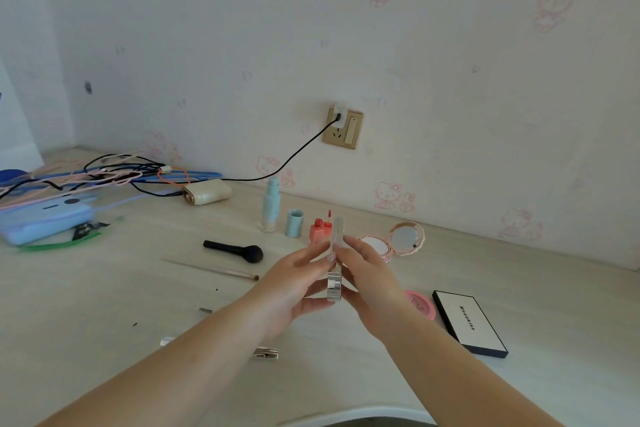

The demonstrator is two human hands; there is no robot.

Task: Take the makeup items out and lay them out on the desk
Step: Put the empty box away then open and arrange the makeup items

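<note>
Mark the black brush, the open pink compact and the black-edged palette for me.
black brush (234, 249), head view, on its handle.
open pink compact (406, 237), head view, on its mirror lid.
black-edged palette (468, 321), head view, on its white cover.

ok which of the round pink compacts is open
The scalloped pink compact near the wall, beyond the right hand: its mirrored lid stands up. The flat pink round one beside the black-edged palette is shut.

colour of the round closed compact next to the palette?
Pink, with a dark triangle mark on its lid; head view, the only one.
</note>
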